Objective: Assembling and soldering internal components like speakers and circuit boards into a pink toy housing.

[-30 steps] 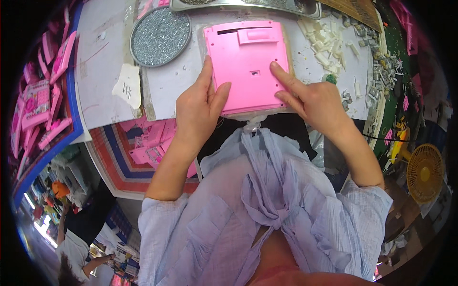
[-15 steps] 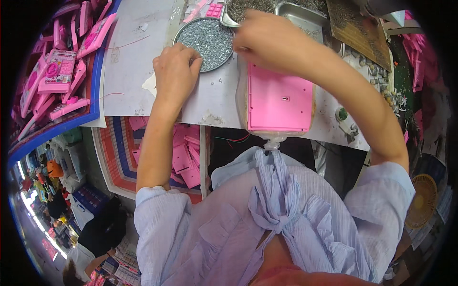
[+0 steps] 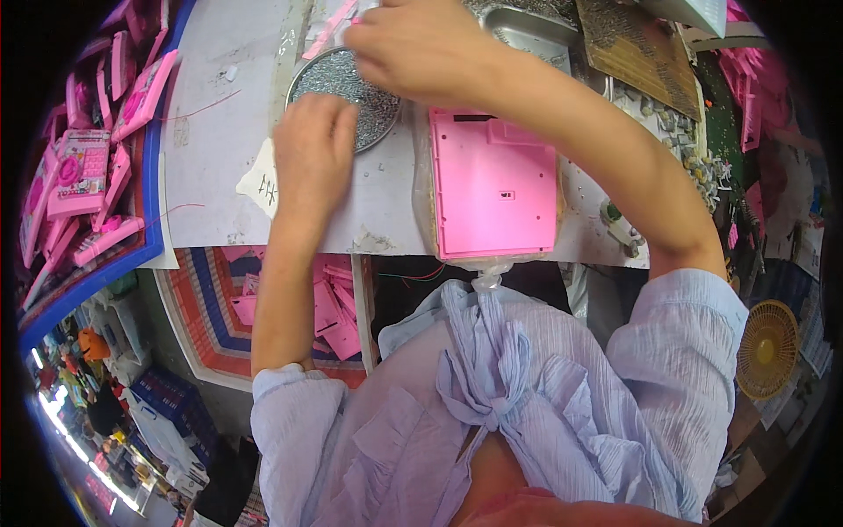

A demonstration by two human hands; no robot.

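Observation:
A round dish (image 3: 390, 132) full of small silvery metal pieces, perhaps screws or pins, sits on the worktable. At its near left rim is my left hand (image 3: 313, 145), back up and fingers curled down, their tips hidden. Over the dish's far side my right hand (image 3: 417, 48) is bent into a closed shape, and what it may hold does not show. Below my right forearm lies a flat pink plastic panel (image 3: 492, 193) with a small slot and holes, resting on a support wrapped in clear plastic.
Pink toy-like units (image 3: 83, 176) fill a blue-edged bin at the left. Loose pink parts (image 3: 338, 321) lie in a striped-lined drawer below the table. Metal trays (image 3: 531, 35) and a brown board (image 3: 641, 66) with small pieces stand at the back right. A yellow fan (image 3: 767, 350) is at far right.
My right hand has moved left and away from me, over the dish's far side. My left hand stays at the near left rim. The whole view has shifted a little.

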